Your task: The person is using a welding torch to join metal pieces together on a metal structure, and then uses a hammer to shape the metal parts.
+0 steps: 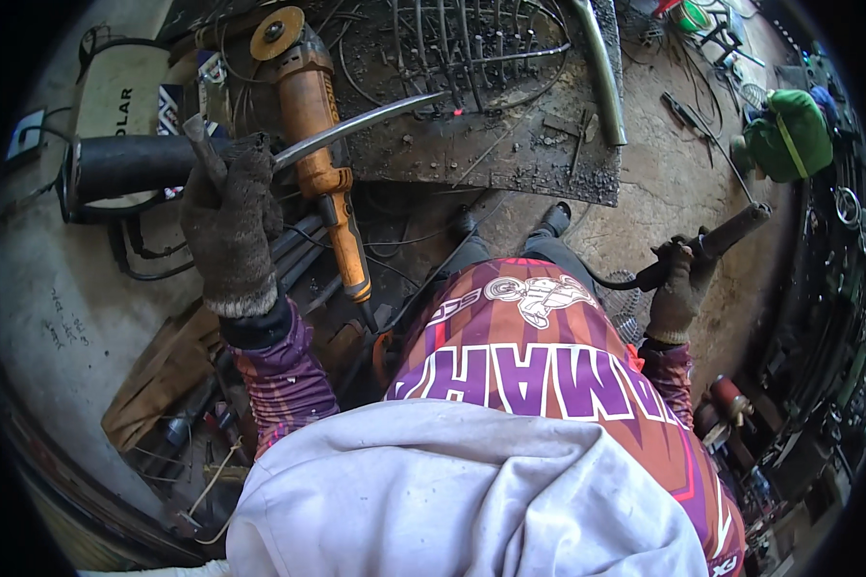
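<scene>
My left hand [233, 221], in a dark knit glove, is closed around a curved, tapering metal bar [356, 127] that points right over the worktable. A short grey stick-like piece [202, 146] juts up at the same hand; whether it joins the bar is unclear. Beside the hand lies a thick black cylinder [130, 166]. My right hand [675, 298], also gloved, grips a welding electrode holder [733, 233] out to the right, with a thin rod [724, 154] slanting from its end. The worktable [409, 171] bears a metal piece with several upright rods [462, 53]; a small red glow shows near it.
An orange angle grinder [322, 159] lies left of the worktable's middle. A metal pipe [601, 72] runs along the table's right side. A welding machine [115, 91] stands at far left. Cables cross the floor. A green bundle [789, 135] and cluttered metal parts lie right.
</scene>
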{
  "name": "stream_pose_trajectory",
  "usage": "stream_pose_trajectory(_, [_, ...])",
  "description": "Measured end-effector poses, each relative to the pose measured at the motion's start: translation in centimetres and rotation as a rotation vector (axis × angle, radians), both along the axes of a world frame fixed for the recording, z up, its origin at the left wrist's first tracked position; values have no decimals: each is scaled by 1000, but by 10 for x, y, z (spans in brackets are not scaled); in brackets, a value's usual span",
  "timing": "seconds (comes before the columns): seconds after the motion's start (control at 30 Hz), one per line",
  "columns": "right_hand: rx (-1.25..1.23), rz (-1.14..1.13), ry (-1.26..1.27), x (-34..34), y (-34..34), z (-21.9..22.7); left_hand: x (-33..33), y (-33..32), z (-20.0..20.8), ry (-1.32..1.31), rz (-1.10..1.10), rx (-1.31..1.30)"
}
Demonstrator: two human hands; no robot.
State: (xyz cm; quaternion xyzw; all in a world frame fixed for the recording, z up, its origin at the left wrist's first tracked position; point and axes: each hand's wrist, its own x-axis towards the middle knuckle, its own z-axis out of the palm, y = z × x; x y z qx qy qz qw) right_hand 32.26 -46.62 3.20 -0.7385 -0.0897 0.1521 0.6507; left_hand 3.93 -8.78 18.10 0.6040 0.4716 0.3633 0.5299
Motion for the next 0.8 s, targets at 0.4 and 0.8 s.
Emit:
stream_pose_trajectory(0.4, [8, 70, 11, -1, 2, -2, 14, -18, 4, 148, 35, 173])
stream_pose_trajectory(0.8, [62, 90, 43, 17, -7, -10, 14, -29, 26, 85, -10, 99])
